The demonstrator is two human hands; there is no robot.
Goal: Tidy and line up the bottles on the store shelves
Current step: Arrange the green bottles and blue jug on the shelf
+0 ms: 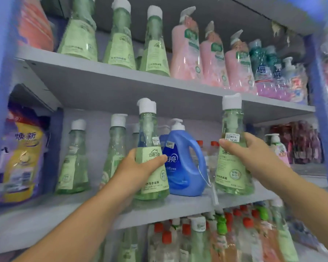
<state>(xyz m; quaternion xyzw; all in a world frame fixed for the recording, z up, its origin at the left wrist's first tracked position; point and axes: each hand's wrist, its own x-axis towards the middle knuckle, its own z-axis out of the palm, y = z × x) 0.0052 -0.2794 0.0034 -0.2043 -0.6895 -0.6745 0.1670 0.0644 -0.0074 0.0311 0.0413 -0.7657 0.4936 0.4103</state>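
The left hand (pixel 138 167) grips a green bottle (pixel 151 154) standing at the front edge of the middle shelf (pixel 170 207), thumb across its label. The right hand (pixel 242 150) grips a second green bottle (pixel 233 148) farther right, also near the front edge, just past a seam in the shelf board. Between them, set deeper, stands a blue jug (pixel 186 161) with a pump top. Bare shelf lies open along the front toward the left corner, ahead of two more green bottles (pixel 74 159) at the back. A yellow pouch (pixel 21 161) fills the left end. The upper shelf (pixel 110 72) hangs close above the white caps. Motion blur smears the labels, and the lower row of red-capped bottles (pixel 197 239) is cut off at the bottom.
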